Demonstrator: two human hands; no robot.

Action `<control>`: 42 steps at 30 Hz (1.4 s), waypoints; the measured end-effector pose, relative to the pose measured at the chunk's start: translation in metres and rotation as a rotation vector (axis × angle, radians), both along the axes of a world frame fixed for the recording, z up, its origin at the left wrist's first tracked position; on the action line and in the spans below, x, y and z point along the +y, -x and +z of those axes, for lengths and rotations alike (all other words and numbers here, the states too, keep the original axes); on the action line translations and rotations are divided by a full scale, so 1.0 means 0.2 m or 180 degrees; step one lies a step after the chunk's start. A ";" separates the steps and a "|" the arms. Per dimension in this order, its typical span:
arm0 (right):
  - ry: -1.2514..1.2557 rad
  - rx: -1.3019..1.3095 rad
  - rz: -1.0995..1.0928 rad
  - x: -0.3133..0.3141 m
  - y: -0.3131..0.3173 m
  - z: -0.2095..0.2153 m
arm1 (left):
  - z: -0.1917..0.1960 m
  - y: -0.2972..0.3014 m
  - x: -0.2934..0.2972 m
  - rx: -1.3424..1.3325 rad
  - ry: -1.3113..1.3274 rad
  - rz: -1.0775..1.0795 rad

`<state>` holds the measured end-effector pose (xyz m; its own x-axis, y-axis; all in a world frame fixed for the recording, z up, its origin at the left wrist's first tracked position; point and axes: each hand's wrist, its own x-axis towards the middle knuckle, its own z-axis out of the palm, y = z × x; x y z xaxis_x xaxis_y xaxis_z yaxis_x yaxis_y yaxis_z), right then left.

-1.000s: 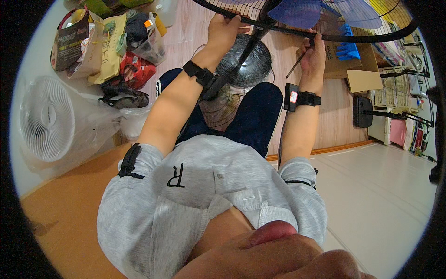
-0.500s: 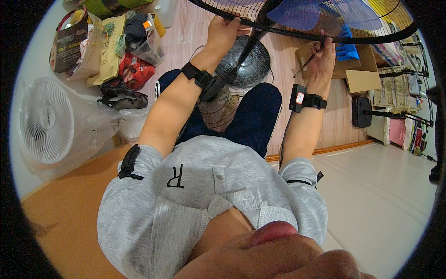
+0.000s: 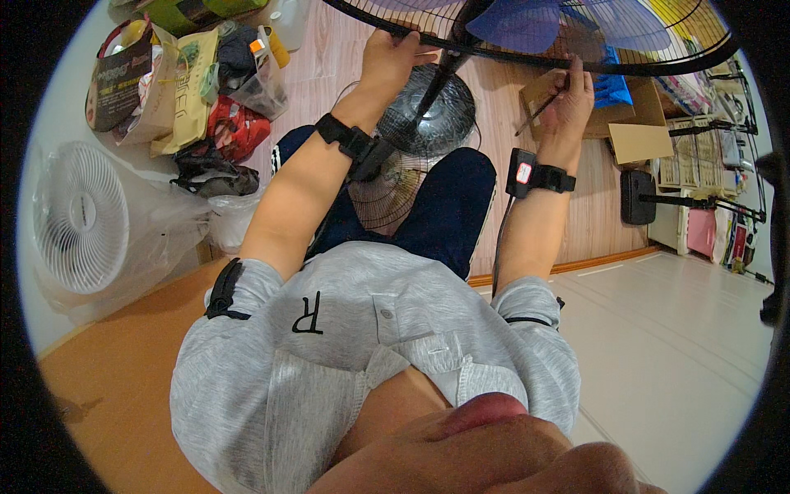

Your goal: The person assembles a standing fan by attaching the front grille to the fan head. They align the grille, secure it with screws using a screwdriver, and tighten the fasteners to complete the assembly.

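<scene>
A standing fan with purple-blue blades (image 3: 527,29) and a black wire guard (image 3: 510,56) leans in at the top. Its black pole (image 3: 436,86) runs down to a glossy round base (image 3: 432,115) on the floor. My left hand (image 3: 391,66) is closed on the guard's rim, left of the pole. My right hand (image 3: 569,103) is at the rim farther right, fingertips raised against it. Between its fingers a slim dark rod (image 3: 535,115) points down and left; its exact kind is unclear. A loose wire guard (image 3: 387,198) stands between my knees, partly covered by my left wrist strap.
At left are a plastic-wrapped white fan part (image 3: 82,210), paper bags (image 3: 193,90), a red bag (image 3: 237,128) and a clear bin (image 3: 267,90). An open cardboard box (image 3: 642,123) with blue contents lies right of my right hand. A black stand (image 3: 638,198) and shelving are beyond.
The hands stay at the guard's rim with little movement. My right fingertips have come up slightly against the rim, and the rod has shifted a little left.
</scene>
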<state>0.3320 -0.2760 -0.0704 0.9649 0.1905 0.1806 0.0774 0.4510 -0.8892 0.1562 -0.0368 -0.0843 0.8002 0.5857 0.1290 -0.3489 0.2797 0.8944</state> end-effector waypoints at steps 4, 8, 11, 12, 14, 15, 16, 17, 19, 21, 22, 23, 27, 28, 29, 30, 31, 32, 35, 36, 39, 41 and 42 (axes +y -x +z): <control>0.2200 -0.1665 -0.1532 -0.02 0.01 0.10 | 0.00 0.00 0.00 0.0127 -0.0076 -0.0039; 0.1809 -0.1287 -0.1126 -0.06 0.05 0.21 | -0.01 0.00 0.00 0.0051 -0.0067 0.0016; 0.1304 -0.1471 -0.0962 -0.07 0.06 0.28 | -0.01 0.01 0.01 0.0175 -0.0012 -0.0050; 0.1158 -0.1333 -0.1010 -0.07 0.06 0.31 | -0.01 0.01 0.01 0.0147 -0.0041 -0.0069; 0.0832 -0.1314 -0.1117 -0.06 0.04 0.37 | -0.01 0.00 0.02 0.0339 0.0124 -0.0107; 0.0421 -0.1088 -0.0971 -0.08 0.03 0.41 | -0.01 0.00 0.03 0.0335 0.0114 -0.0121; 0.0257 -0.1311 -0.1047 -0.09 0.02 0.46 | 0.00 0.00 0.03 0.0355 0.0103 -0.0130; 0.0166 -0.1371 -0.1127 -0.10 0.01 0.52 | 0.00 -0.01 0.04 0.0390 0.0207 -0.0109; 0.0155 -0.1338 -0.1273 -0.15 0.00 0.62 | -0.01 -0.01 0.03 0.0319 0.0202 -0.0158; 0.0202 -0.1526 -0.1338 -0.18 -0.02 0.73 | -0.01 -0.01 0.03 0.0322 0.0202 -0.0125; 0.0218 -0.1550 -0.1416 -0.18 -0.03 0.76 | -0.01 -0.01 0.03 0.0331 0.0171 -0.0122; 0.0269 -0.1676 -0.1469 -0.18 -0.03 0.79 | -0.01 -0.01 0.02 0.0336 0.0141 -0.0121; 0.0590 -0.1935 -0.1624 -0.19 -0.04 0.84 | 0.00 -0.02 0.03 0.0255 0.0115 0.0045; 0.0679 -0.1980 -0.1690 -0.19 -0.05 0.84 | 0.00 -0.02 0.03 0.0306 0.0141 0.0012; 0.0756 -0.2020 -0.1766 -0.19 -0.06 0.84 | 0.01 -0.02 0.04 0.0355 0.0142 -0.0056; 0.0858 -0.2176 -0.1840 -0.18 -0.07 0.85 | 0.01 -0.01 0.04 0.0451 0.0163 -0.0081; 0.0944 -0.2335 -0.1926 -0.18 -0.08 0.85 | 0.02 -0.01 0.03 0.0404 0.0123 -0.0088; 0.1038 -0.2445 -0.2018 -0.18 -0.09 0.85 | 0.02 -0.01 0.03 0.0401 0.0105 -0.0057; 0.0503 -0.2087 -0.1595 -0.17 -0.09 0.86 | 0.03 0.00 0.02 0.0383 0.0151 -0.0035; 0.0415 -0.1952 -0.1569 -0.16 -0.08 0.86 | 0.03 0.00 0.03 0.0372 0.0182 -0.0033; 0.0205 -0.1708 -0.1554 -0.14 -0.06 0.88 | 0.02 -0.01 0.04 0.0486 -0.0005 -0.0024; 0.0116 -0.1846 -0.1565 -0.14 -0.05 0.93 | 0.01 -0.02 0.05 0.0447 0.0099 -0.0084; 0.0165 -0.1847 -0.1636 -0.13 -0.05 0.95 | 0.00 -0.02 0.05 0.0396 0.0122 -0.0099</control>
<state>0.3427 -0.3026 0.1202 0.6881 -0.2335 0.6870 0.7252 0.1913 -0.6614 0.1596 -0.0271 -0.0845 0.8264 0.5630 0.0058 -0.2267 0.3234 0.9187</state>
